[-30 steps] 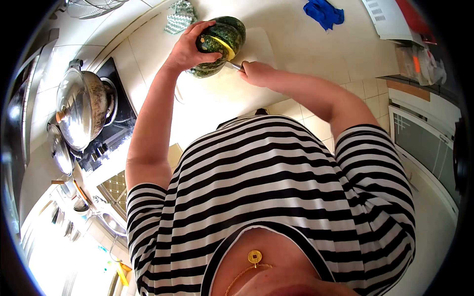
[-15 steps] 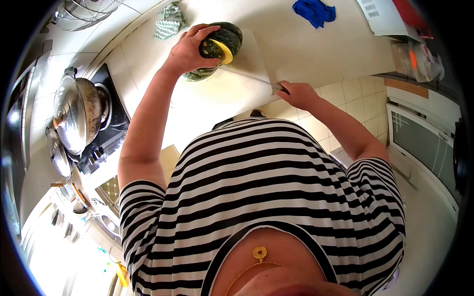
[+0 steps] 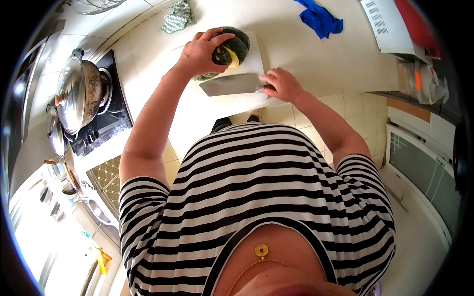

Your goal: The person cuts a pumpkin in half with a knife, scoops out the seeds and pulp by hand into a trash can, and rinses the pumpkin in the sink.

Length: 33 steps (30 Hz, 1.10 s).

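A dark green pumpkin (image 3: pixel 239 43) with a yellow cut face lies on a white cutting board (image 3: pixel 256 54). My left hand (image 3: pixel 200 54) is closed over its left side, with fingers on top and the thumb near the cut. Just in front of the pumpkin is a cleaver (image 3: pixel 229 85), its broad blade turned flat along the board. My right hand (image 3: pixel 282 85) is at the dark handle, fingers loosely around it and partly spread near the heel of the blade. The palm side of this hand is hidden.
A blue cloth (image 3: pixel 321 19) and a patterned cloth (image 3: pixel 177 18) lie further back on the counter. On the left, a lidded pot (image 3: pixel 79 98) stands on the black stove (image 3: pixel 111 113). A white appliance (image 3: pixel 390 32) and plastic bags (image 3: pixel 429 79) are at the right.
The cleaver has come away from the pumpkin toward my body, and its blade has turned from edge-on to flat. My right hand has moved left, its grip looser. My left hand stays on the pumpkin.
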{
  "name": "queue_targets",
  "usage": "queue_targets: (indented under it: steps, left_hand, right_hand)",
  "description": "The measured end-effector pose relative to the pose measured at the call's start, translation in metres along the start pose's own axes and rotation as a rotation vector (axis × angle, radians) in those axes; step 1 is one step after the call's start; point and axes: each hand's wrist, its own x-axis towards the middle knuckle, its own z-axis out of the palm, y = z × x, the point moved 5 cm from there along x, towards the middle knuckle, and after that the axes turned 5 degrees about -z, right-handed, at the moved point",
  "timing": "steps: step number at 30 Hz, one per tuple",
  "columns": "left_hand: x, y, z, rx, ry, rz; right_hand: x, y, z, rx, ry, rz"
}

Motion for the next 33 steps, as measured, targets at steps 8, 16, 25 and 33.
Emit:
queue_targets:
  steps: [8, 16, 25, 33]
  left_hand:
    - [-0.029, 0.019, 0.014, 0.045, 0.166, 0.084]
    - [-0.131, -0.014, 0.034, -0.178, 0.446, -0.062]
    - [-0.208, -0.016, 0.076, -0.381, 0.599, -0.441]
    - [-0.245, -0.028, 0.121, -1.627, 0.566, -0.631]
  right_hand:
    - [0.112, 0.0, -0.056, 0.66, 0.18, 0.214]
    - [0.094, 0.011, -0.043, 0.717, 0.116, 0.349]
    - [0.083, 0.022, -0.047, 0.99, 0.097, 0.526]
    - [0.074, 0.009, -0.047, 1.069, 0.185, 0.657]
